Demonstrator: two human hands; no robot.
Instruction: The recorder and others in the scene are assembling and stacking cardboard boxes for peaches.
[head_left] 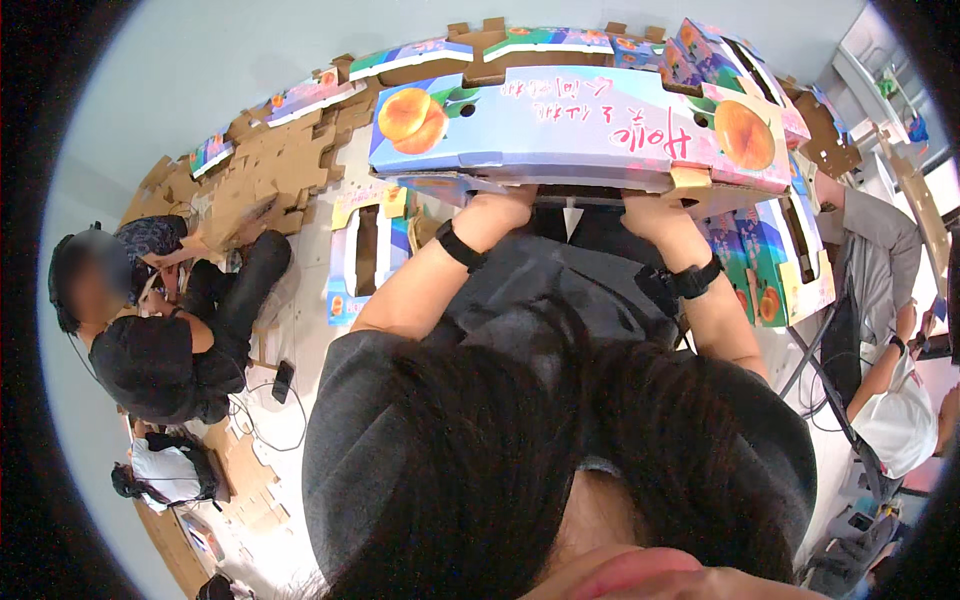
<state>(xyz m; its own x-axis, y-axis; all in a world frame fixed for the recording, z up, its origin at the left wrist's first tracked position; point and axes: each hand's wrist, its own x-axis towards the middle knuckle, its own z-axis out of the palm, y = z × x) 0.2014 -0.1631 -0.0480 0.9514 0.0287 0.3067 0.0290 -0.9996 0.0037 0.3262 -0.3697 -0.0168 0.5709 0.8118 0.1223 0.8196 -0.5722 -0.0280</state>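
Both hands grip the near long edge of a blue printed cardboard fruit box with orange peach pictures [560, 125], held up just ahead of them. The left hand [497, 210] clutches the underside near the box's left half, its fingers curled under the edge; the right hand [655, 215] does the same further right. Each wrist wears a black band. Beyond the box, flattened brown cardboard sheets [270, 165] cover the floor. Left of the hands, a person in dark clothes [165, 350] sits low.

Bright even indoor light, soft shadows, fisheye-bent edges, dark rim
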